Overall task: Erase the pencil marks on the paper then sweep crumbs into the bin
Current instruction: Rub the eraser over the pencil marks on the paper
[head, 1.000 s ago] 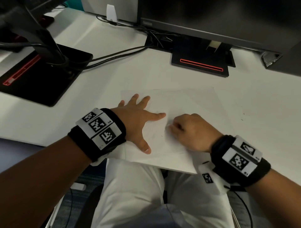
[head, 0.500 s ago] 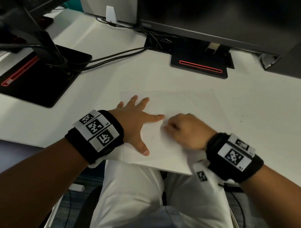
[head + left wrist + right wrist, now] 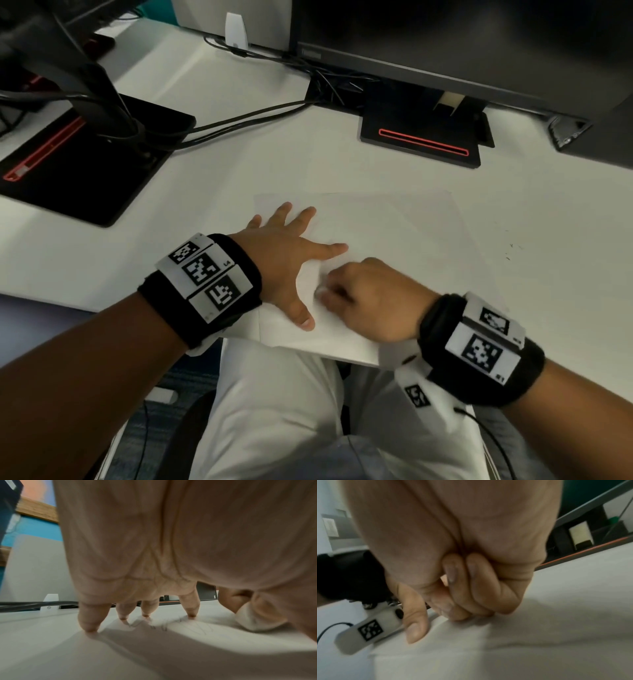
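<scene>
1. Right hand (image 3: 373, 301): fingers curled tight around a white eraser (image 3: 254, 620). It presses down on the paper (image 3: 394, 233), at about 5 o'clock on the sheet.
2. Left hand (image 3: 284, 253): flat, fingers spread and straight, pinning the paper at its 8 o'clock side. Thumb sits just beside the right hand's knuckles.
3. Pencil marks (image 3: 164, 626): the left wrist view shows faint grey strokes on the sheet near the left fingertips, with lighter lines towards the eraser. Judgement: erasing is under way, not finished.
4. Crumbs: a few dark specks (image 3: 510, 251) lie on the table (image 3: 565, 240) past the sheet's 3 o'clock edge. They may be eraser crumbs; too small to tell.
5. Bin: none in view. The sweeping step is not yet started.
6. Beyond, at 12 o'clock: monitor base (image 3: 421, 144) and cables (image 3: 246, 118).
</scene>
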